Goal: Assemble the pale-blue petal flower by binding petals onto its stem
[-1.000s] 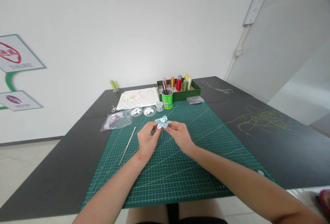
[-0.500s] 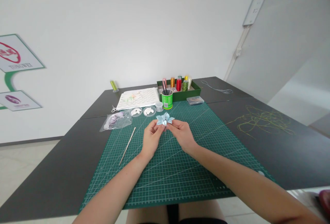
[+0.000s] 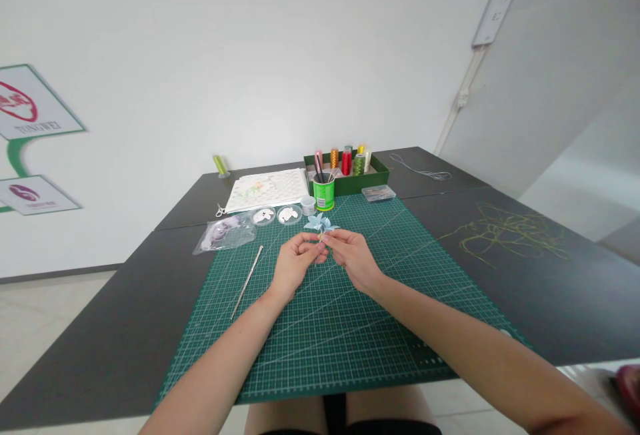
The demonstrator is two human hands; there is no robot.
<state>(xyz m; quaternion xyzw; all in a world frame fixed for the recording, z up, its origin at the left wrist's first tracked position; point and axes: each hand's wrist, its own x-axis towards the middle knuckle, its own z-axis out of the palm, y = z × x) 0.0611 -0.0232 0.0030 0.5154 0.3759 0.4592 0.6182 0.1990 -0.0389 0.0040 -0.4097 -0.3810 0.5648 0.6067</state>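
Observation:
A small pale blue folded paper flower is held above the green cutting mat. My left hand pinches it from the left, just below the petals, with its fingers closed. From the right, my right hand grips the same spot with closed fingertips. Both hands meet at the flower's base, over the far middle of the mat.
A thin metal rod lies on the mat to the left. Behind are a plastic bag, two small dishes, a green cup of tools, a green box with thread spools, a paper sheet and loose green thread.
Both hands have moved slightly away from me and closer together, shifting their grip from the petals' sides to the flower's base; the flower now stands higher above the fingers.

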